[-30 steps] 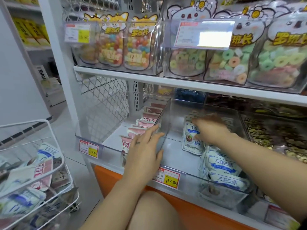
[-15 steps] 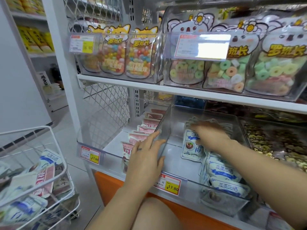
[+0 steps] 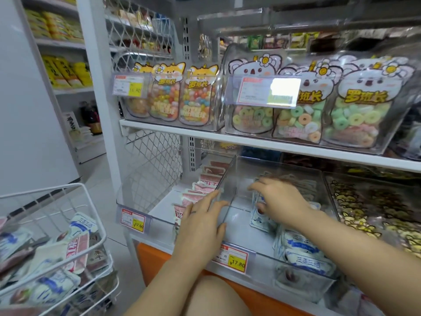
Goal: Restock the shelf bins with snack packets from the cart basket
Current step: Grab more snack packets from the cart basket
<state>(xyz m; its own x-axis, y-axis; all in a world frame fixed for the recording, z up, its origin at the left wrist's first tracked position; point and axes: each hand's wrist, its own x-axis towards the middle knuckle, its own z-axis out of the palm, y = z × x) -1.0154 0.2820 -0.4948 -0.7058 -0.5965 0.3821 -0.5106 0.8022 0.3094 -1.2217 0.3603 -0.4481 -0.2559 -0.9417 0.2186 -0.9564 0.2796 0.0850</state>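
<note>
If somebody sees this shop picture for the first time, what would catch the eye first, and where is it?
First, the bright candy bags with cartoon animal tops, in the upper shelf's bins. Below, the left hand rests on the side wall of a clear bin while the right hand, inside it, grips one of the blue-and-white packets. At lower left, a white wire basket holds more packets.
</note>
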